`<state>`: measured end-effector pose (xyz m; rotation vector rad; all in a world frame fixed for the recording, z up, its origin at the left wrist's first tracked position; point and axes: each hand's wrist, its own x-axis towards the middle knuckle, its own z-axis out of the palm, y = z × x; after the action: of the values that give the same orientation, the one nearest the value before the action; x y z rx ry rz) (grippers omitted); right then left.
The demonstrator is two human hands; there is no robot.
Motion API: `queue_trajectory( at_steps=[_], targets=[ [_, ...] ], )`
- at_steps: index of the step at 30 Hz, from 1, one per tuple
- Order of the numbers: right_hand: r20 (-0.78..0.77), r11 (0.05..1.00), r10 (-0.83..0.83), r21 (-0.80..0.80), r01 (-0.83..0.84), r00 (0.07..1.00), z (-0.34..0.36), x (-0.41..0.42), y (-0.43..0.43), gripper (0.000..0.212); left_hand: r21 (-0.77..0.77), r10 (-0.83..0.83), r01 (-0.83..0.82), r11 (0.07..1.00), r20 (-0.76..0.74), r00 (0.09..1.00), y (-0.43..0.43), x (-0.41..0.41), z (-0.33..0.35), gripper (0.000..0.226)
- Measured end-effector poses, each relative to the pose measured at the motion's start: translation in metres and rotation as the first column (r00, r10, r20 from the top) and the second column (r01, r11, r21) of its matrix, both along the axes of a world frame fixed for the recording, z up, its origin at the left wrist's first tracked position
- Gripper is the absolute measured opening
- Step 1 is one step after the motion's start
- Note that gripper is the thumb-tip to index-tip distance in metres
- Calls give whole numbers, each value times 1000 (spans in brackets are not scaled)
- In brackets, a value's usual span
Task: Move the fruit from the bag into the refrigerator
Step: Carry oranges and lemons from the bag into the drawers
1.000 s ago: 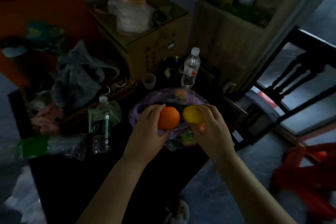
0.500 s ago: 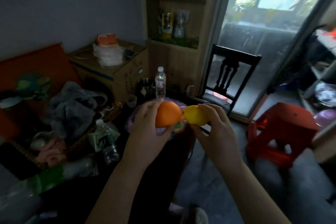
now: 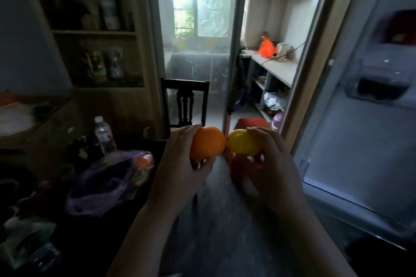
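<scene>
My left hand [image 3: 180,164] grips an orange [image 3: 208,141] in front of my chest. Right beside it, my right hand [image 3: 272,164] holds a yellow lemon [image 3: 243,144]; the two fruits almost touch. The purple plastic bag [image 3: 105,184] lies on the dark table at the lower left, with more fruit showing through it, one piece orange [image 3: 144,162]. The refrigerator's open door [image 3: 364,141] stands at the right, its pale inner side with shelf bins facing me. The fridge's inside is out of view.
A water bottle [image 3: 104,135] stands on the cluttered dark table [image 3: 108,231] at the left. A dark wooden chair [image 3: 184,103] and a red stool [image 3: 252,122] stand ahead by the glass balcony door. Wooden shelves rise at the left, a white counter at the right.
My view has swung up and to the right, from the table toward the open fridge door. Both hands have lifted the orange and lemon away from the bag and carried them rightward.
</scene>
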<state>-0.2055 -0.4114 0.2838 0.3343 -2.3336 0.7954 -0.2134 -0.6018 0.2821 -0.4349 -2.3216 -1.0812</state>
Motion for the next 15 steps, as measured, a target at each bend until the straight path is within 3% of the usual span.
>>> queue_trajectory(
  at_steps=[7, 15],
  targets=[
    [-25, 966, -258, -19, 257, 966, 5, 67, 105, 55, -35, -241, 242, 970, 22, 970, 115, 18, 10, 71],
    [-13, 849, -527, -49, 526, 850, -1, 188, 249, 50, -101, -564, 566, 818, 52, 824, 279, 87, 8, 72]
  ],
)
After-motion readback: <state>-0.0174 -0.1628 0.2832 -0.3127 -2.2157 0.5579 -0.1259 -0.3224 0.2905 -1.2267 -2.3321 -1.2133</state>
